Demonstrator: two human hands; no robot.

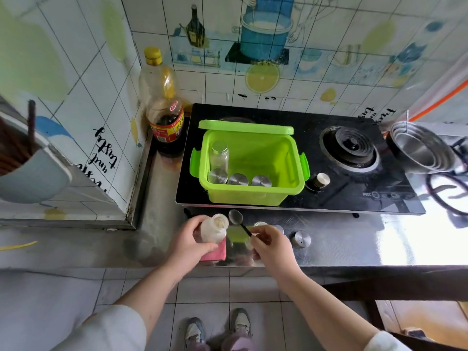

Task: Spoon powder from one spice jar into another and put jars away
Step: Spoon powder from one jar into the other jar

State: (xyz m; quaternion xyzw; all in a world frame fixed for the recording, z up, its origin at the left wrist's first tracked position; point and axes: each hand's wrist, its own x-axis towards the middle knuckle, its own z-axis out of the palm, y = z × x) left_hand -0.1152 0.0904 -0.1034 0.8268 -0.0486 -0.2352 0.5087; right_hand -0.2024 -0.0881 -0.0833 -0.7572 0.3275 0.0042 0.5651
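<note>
Biggest risk rn: powder getting dumped on the steel counter (354, 239). The open spice jar (215, 229) is held off the surface and tipped w/ its mouth toward the spoon (236, 216), so a bit more tilt or a clumsy dig and the pale stuff inside could be spilled over the rim. The spoon's bowl sits just beside the jar mouth, not in it; it looks empty, tho that can't be said for sure.

2nd risk: the receiving jar (259, 224) is mostly hidden behind the right hand (271, 247), so it could get knocked over on the way across. A loose metal lid (301, 238) lies just beside that hand too, easily swept off.

Hands: the left hand (195, 239) is wrapped round the jar's body, thumb on the near side, fingers on the far side. The spoon's thin black handle is pinched near its end betw thumb and fingertips of the right hand. Both forearms are angled in from below.

The green storage box (291, 191) w/ four more jars (238, 179) is parked open on the hob (379, 196), behind the hands, so putting away isn't started for these two imo.
</note>
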